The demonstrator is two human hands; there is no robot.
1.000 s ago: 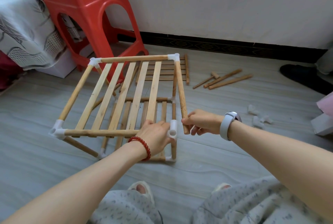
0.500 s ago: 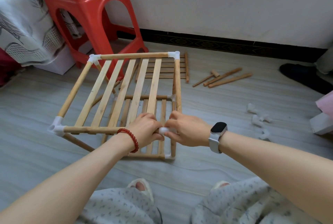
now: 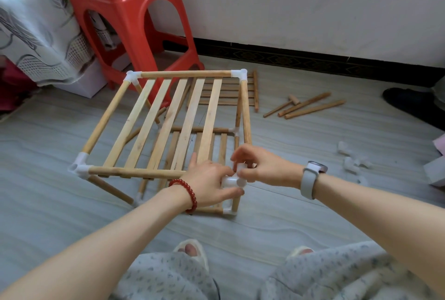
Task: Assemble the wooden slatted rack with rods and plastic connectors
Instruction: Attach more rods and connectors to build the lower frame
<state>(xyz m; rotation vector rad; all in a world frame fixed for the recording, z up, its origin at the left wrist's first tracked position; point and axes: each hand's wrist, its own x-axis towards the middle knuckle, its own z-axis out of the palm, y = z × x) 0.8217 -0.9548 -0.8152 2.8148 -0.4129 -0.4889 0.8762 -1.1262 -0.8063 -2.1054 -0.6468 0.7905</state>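
Observation:
A two-tier wooden rack (image 3: 168, 121) stands on the floor, its slats framed by rods joined with white plastic connectors. At its near right corner my left hand (image 3: 209, 184) grips the white corner connector (image 3: 234, 181) and the front rod's end. My right hand (image 3: 262, 167) pinches the same connector from the right, where the right side rod (image 3: 245, 109) comes down to it. The rod's near end is hidden behind my fingers. The other top connectors (image 3: 80, 168) sit on their corners.
A spare slatted panel (image 3: 228, 93) lies flat behind the rack. Loose rods (image 3: 310, 106) lie to the right, and several white connectors (image 3: 352, 158) further right. A red plastic stool (image 3: 125, 17) stands at the back left, beside draped fabric. A dark shoe (image 3: 409, 104) lies at the far right.
My right hand brought the right side rod's near end leftward to the corner connector. Both hands now meet at that corner, and the rod's free end no longer shows.

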